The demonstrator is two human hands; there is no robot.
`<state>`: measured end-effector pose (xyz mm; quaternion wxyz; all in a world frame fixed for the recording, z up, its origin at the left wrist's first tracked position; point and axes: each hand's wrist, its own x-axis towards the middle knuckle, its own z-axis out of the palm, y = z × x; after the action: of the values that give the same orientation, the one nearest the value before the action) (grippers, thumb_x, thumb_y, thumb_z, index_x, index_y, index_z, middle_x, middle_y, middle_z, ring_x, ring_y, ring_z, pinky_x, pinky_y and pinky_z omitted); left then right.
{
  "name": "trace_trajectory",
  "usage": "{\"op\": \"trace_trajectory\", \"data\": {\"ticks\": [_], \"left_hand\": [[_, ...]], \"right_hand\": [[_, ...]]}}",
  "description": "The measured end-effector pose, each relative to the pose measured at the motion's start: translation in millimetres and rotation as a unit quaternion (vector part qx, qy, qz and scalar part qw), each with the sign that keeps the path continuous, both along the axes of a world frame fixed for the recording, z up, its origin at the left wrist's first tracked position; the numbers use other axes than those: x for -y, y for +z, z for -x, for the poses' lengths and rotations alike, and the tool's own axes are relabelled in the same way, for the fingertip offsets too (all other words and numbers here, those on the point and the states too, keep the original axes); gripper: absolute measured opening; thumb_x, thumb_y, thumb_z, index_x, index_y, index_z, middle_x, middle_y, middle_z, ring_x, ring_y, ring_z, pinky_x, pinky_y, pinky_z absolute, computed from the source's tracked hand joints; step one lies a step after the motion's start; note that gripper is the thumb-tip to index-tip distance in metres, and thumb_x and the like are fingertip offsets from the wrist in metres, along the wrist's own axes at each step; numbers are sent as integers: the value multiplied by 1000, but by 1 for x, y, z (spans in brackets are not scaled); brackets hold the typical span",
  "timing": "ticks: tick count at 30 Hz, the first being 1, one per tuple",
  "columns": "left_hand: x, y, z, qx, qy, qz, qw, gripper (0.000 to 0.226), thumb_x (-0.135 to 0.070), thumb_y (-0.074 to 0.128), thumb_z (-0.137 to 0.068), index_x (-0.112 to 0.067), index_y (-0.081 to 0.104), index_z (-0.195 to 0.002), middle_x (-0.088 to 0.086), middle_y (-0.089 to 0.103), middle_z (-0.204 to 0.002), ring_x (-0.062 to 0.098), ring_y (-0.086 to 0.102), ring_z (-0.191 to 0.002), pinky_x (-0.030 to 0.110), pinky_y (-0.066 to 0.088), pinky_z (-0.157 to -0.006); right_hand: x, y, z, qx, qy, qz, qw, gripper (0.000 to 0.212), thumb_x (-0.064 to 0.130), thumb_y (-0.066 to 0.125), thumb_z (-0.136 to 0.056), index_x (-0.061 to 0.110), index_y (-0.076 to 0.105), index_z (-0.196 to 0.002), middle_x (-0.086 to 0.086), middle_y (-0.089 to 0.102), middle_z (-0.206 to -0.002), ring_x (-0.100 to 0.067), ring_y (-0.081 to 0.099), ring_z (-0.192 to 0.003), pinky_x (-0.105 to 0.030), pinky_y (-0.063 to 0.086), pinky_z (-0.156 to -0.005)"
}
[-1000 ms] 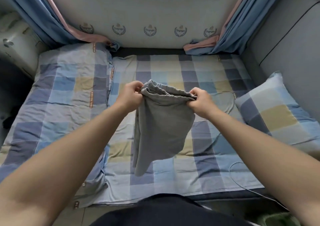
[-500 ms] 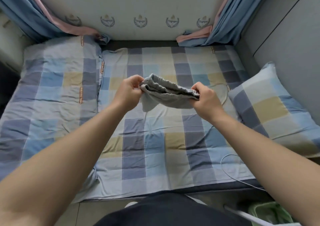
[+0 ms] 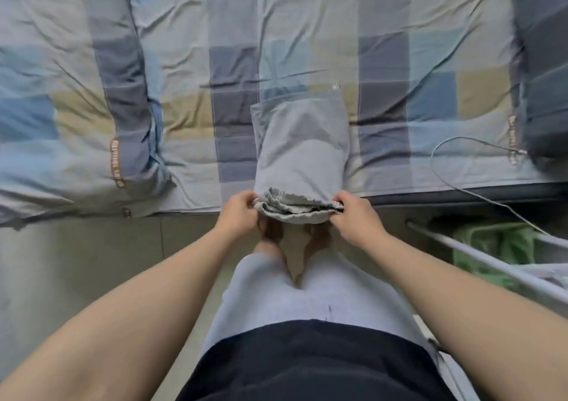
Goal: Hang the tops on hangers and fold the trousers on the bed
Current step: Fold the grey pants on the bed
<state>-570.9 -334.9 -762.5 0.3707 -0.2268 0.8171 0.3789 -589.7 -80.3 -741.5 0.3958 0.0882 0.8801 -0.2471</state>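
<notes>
Grey trousers (image 3: 299,148) lie folded on bed (image 3: 190,72), at near edge, midway along it; elastic waistband overhangs that edge.
Left hand (image 3: 238,213) pinches waistband's left end, fingers curled.
Right hand (image 3: 353,216) pinches right end likewise.
White cable (image 3: 445,182) loops across bed's near right corner.
Green fabric (image 3: 495,244) on floor to right, behind pale rail (image 3: 461,247).

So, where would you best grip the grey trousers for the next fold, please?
Probably the gathered waistband, pinched at its two ends from the near bed edge, as the left hand and right hand do: it sits bunched there, while the legs lie flat.
</notes>
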Motion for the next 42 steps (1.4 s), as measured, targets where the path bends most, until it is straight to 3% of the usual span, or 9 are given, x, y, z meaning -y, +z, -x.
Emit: {"op": "trace_trajectory", "data": {"ticks": [6, 12, 18, 21, 24, 29, 32, 36, 42], "left_hand": [[-5, -26, -37, 46, 26, -21, 998, 8, -34, 59, -77, -26, 60, -79, -6, 70, -84, 20, 64, -85, 34, 49, -77], [-10, -77, 16, 17, 68, 26, 997, 17, -4, 52, -89, -20, 59, -91, -4, 64, -87, 21, 58, -89, 30, 39, -66], [-14, -124, 98, -44, 141, 40, 988, 12, -12, 47, -92, -21, 55, -92, -8, 58, -84, 15, 56, -79, 32, 42, -62], [-17, -154, 134, -70, 175, 36, 981, 11, -22, 51, -97, -20, 56, -106, -9, 61, -94, 20, 59, -92, 37, 49, -78], [-24, -190, 150, -43, 201, 39, 978, 43, -36, 58, -96, -23, 46, -135, 0, 57, -132, 24, 57, -115, 41, 47, -98], [-37, -236, 125, 0, 240, 118, 963, 111, -68, 72, -75, -20, 17, -158, 4, 23, -163, 33, 31, -146, 53, 27, -118], [-40, -260, 110, 7, 280, 95, 955, 115, -73, 76, -66, -19, 23, -153, 4, 40, -152, 29, 46, -136, 44, 38, -110], [-36, -274, 105, -4, 285, 5, 958, 79, -64, 81, -69, -25, 36, -121, -16, 56, -106, 15, 59, -103, 30, 42, -89], [-27, -254, 113, 42, 246, -23, 968, 68, -55, 82, -75, -18, 53, -124, -13, 60, -106, 15, 59, -105, 29, 45, -94]], "right_hand": [[-7, -30, -18, 46, -2, 28, 999, 14, 12, 62, -83, 23, 55, -87, -11, 67, -98, -33, 58, -97, -39, 46, -76], [-7, -74, 43, 2, -52, 64, 997, 14, 18, 68, -88, 9, 66, -99, -12, 70, -95, -30, 63, -93, -38, 48, -76], [6, -127, 143, -67, -88, 80, 991, 30, 26, 73, -88, 20, 51, -70, 3, 52, -69, -22, 51, -76, -32, 34, -58], [12, -160, 184, -95, -116, 91, 984, 6, 25, 71, -89, 22, 66, -91, 4, 64, -85, -21, 60, -87, -29, 42, -70], [12, -199, 203, -80, -172, 87, 978, 43, 29, 66, -90, 21, 56, -131, -3, 62, -127, -21, 59, -112, -30, 45, -93], [-14, -254, 179, -78, -225, -17, 971, 83, 54, 71, -81, 21, 34, -148, -7, 38, -150, -30, 38, -138, -42, 33, -113], [-30, -277, 160, -36, -254, 16, 966, 97, 61, 76, -76, 15, 32, -150, -9, 38, -151, -27, 40, -138, -40, 35, -113], [-29, -285, 155, 59, -304, 145, 940, 79, 61, 83, -62, 23, 59, -126, 5, 67, -124, -17, 64, -113, -31, 51, -89], [-18, -268, 154, 239, -286, 178, 911, 60, 39, 91, -65, 16, 69, -116, 3, 79, -96, -17, 75, -88, -30, 57, -71]]}}
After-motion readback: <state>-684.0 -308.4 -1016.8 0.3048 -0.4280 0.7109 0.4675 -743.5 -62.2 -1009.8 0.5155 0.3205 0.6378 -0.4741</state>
